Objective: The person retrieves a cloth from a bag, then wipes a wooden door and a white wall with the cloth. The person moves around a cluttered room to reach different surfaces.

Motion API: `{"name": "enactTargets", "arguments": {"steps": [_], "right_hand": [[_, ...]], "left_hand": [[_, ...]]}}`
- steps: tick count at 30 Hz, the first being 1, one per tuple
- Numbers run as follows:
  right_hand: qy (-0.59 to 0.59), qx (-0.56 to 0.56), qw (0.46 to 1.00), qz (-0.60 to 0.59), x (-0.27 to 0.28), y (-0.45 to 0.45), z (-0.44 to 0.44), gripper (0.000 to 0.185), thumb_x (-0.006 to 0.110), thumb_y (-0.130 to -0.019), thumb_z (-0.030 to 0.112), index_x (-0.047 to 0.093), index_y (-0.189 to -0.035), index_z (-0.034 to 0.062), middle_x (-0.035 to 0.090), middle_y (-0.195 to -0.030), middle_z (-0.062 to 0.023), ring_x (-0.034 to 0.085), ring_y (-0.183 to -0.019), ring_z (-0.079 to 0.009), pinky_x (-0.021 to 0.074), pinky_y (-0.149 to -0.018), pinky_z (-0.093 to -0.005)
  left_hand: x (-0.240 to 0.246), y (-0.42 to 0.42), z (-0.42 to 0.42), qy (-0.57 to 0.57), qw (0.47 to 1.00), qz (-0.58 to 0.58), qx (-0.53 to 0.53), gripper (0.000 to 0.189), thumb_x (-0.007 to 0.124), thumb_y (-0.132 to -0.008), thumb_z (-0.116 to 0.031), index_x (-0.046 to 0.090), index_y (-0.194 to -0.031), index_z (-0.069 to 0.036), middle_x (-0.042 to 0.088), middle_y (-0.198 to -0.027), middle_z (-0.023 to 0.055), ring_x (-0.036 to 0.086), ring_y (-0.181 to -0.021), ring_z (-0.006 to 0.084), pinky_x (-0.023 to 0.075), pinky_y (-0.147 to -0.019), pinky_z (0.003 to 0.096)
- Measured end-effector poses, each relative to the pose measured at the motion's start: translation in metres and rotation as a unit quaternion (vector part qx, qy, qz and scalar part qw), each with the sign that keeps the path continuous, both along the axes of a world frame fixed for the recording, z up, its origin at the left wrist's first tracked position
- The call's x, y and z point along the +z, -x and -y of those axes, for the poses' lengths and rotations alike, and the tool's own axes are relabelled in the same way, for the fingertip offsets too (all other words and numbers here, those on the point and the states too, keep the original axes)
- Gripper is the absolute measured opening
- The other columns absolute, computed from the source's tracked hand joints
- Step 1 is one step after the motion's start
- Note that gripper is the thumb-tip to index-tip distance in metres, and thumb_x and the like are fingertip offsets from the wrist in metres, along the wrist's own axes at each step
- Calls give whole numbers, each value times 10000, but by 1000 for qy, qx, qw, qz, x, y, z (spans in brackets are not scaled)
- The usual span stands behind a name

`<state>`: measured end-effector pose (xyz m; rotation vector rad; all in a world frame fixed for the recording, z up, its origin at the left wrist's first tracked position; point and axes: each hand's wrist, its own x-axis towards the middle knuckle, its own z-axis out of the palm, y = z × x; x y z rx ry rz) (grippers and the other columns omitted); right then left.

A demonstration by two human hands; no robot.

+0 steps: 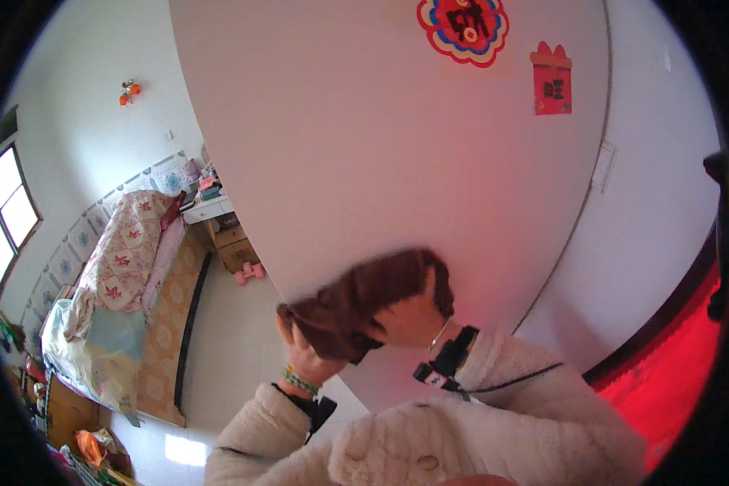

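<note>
A dark brown cloth (364, 297) is bunched between both my hands, partly blurred. My left hand (317, 355) grips its lower left end, fingers curled into the fabric. My right hand (410, 322) holds the right part, with a finger raised over a fold. Behind the cloth stands a broad pale panel (352, 152) that looks like a door. Whether the cloth touches it, I cannot tell. The panel carries a round red decoration (462, 27) and a red gift-shaped decoration (551, 82), both bearing writing. Black straps circle both wrists.
Left of the panel, a bed (158, 334) with a patterned quilt (127, 249) stands by a window (6, 212). Pink dumbbells (249, 273) lie on the tiled floor (231, 340) near a cardboard box (236, 246) under a white desk (206, 211). Red floor covering (668, 358) shows at right.
</note>
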<state>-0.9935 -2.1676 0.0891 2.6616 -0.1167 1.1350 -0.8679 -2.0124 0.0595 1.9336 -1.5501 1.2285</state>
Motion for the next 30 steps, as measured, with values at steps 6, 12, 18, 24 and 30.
{"name": "enactTargets", "arguments": {"steps": [6,12,18,24,30], "right_hand": [[-112,72,924,-359,-139,20,11,344,484,-894,350,576,-1192,203,487,-1357,-60,421,-1258,-302,291,-981,-587],[-54,153,939,-305,-197,39,26,360,490,-903,310,567,-1235,192,485,-1361,-41,409,-1263,-299,262,-1032,-560],[-68,140,979,-131,-76,41,18,413,573,-859,381,579,-1224,187,497,-1337,-60,374,-1274,-347,226,-1045,-592],[30,54,987,149,76,41,50,654,704,-708,464,538,-1293,223,455,-1321,-87,342,-1283,-368,187,-1040,-648],[46,-34,971,234,96,100,108,589,752,-637,441,606,-1161,213,473,-1251,-101,398,-1186,-393,166,-1044,-677]], "left_hand": [[-154,-17,-38,-196,977,-7,-82,405,630,-717,-223,642,-1119,-173,593,-1106,33,476,-1159,276,223,-1008,689],[-189,-16,-49,-248,966,37,-61,349,637,-700,-224,672,-1044,-177,576,-1131,-6,408,-1266,236,189,-1026,705],[-66,17,-18,-54,997,-4,47,489,611,-734,-222,607,-1210,-115,510,-1297,100,368,-1313,343,91,-1074,664],[87,28,22,99,985,-136,48,512,552,-890,-292,447,-1331,-55,402,-1381,184,290,-1318,411,105,-1081,608],[99,89,102,17,997,56,-46,677,709,-652,-443,582,-1232,-117,493,-1225,170,319,-1275,471,143,-966,724]]}}
